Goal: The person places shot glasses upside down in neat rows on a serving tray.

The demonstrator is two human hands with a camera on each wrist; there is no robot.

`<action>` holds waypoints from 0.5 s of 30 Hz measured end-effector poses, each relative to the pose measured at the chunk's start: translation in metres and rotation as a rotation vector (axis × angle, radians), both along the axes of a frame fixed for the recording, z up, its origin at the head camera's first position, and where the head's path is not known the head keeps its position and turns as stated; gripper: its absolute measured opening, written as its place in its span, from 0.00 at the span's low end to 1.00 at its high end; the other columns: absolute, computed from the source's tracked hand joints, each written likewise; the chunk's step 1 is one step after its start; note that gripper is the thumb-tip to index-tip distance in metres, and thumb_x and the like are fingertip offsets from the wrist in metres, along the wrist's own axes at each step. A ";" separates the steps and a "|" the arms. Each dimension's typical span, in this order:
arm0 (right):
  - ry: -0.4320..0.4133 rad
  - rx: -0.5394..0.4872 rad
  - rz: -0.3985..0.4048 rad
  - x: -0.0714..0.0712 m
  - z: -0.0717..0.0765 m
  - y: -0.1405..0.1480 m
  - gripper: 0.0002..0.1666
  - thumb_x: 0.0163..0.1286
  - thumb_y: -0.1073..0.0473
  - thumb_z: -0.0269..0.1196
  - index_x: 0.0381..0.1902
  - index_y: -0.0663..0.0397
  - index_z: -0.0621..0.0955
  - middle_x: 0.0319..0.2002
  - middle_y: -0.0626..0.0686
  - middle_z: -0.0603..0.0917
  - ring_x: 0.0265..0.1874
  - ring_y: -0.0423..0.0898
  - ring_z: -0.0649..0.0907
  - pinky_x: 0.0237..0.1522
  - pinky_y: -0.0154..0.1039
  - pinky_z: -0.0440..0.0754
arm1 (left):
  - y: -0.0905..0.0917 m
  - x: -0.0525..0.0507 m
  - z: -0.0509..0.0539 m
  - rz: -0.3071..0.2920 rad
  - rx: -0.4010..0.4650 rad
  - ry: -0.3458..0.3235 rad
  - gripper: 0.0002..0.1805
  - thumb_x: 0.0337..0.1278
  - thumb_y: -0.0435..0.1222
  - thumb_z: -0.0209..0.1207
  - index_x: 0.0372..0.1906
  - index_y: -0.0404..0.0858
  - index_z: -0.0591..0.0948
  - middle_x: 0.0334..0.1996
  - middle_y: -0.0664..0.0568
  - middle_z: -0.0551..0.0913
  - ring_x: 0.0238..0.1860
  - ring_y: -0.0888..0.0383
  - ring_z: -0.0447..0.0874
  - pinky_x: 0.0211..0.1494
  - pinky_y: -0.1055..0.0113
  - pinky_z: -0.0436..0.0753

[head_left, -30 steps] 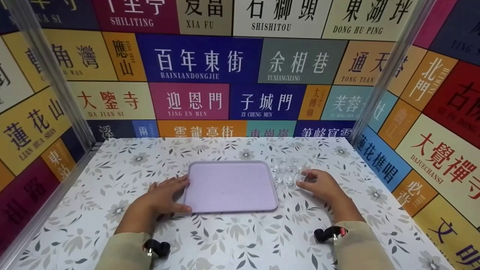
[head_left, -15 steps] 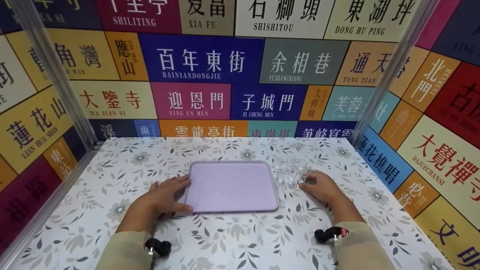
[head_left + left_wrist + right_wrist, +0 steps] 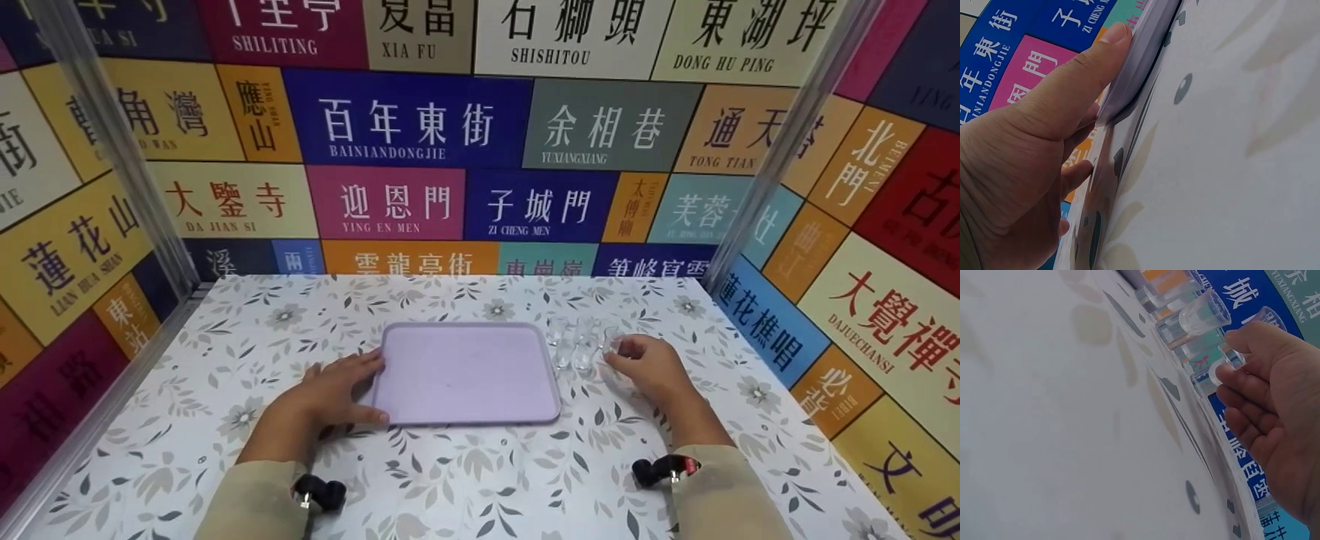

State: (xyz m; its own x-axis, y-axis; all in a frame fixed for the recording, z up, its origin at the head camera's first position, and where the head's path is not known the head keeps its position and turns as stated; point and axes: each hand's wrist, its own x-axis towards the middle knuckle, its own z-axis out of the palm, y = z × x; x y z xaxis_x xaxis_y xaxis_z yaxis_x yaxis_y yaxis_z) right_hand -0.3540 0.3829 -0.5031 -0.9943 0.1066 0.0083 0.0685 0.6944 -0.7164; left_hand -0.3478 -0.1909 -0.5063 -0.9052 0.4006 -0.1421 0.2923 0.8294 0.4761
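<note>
Several glasses (image 3: 582, 356) stand just beside the tray (image 3: 466, 375), along its right edge; the right grip (image 3: 654, 369) pinches one glass (image 3: 1233, 355). The left grip (image 3: 330, 391), spread, touches its left edge. Tabletop (image 3: 480, 480) stretches between the forearms (image 3: 279, 436).

Multicol. lettered walls (image 3: 416, 154) flank & back wht floral tbl (image 3: 450, 480).

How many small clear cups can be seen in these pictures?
5 at least: beside the tray, a front cup and a back cup; to their right, another front cup and another back cup; one held cup in the right hand. Another may be hidden behind these.
</note>
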 end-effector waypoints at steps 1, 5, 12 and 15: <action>0.005 -0.010 -0.005 0.000 0.001 0.000 0.29 0.69 0.33 0.71 0.56 0.45 0.86 0.54 0.54 0.88 0.54 0.52 0.82 0.58 0.46 0.80 | 0.000 0.000 0.000 0.000 0.002 0.001 0.65 0.42 0.73 0.73 0.86 0.58 0.60 0.88 0.63 0.52 0.90 0.42 0.45 0.84 0.23 0.33; -0.002 -0.068 -0.027 0.000 0.005 -0.003 0.31 0.71 0.34 0.70 0.62 0.44 0.85 0.61 0.54 0.86 0.61 0.53 0.81 0.68 0.51 0.79 | 0.000 0.000 -0.001 0.011 0.016 -0.011 0.65 0.41 0.72 0.74 0.86 0.60 0.59 0.88 0.65 0.52 0.90 0.42 0.45 0.85 0.24 0.31; 0.048 -0.125 -0.046 0.001 0.017 -0.014 0.36 0.69 0.31 0.71 0.64 0.46 0.85 0.63 0.56 0.87 0.63 0.54 0.83 0.69 0.50 0.81 | 0.001 0.000 -0.001 0.029 0.041 -0.036 0.65 0.39 0.73 0.75 0.85 0.62 0.60 0.88 0.69 0.51 0.90 0.44 0.43 0.86 0.27 0.29; 0.084 -0.136 -0.032 0.000 0.021 -0.022 0.36 0.69 0.32 0.71 0.63 0.48 0.85 0.63 0.57 0.87 0.63 0.54 0.84 0.67 0.49 0.82 | 0.001 0.002 0.001 0.026 0.040 -0.031 0.65 0.39 0.72 0.75 0.86 0.61 0.60 0.88 0.67 0.51 0.90 0.44 0.44 0.86 0.26 0.30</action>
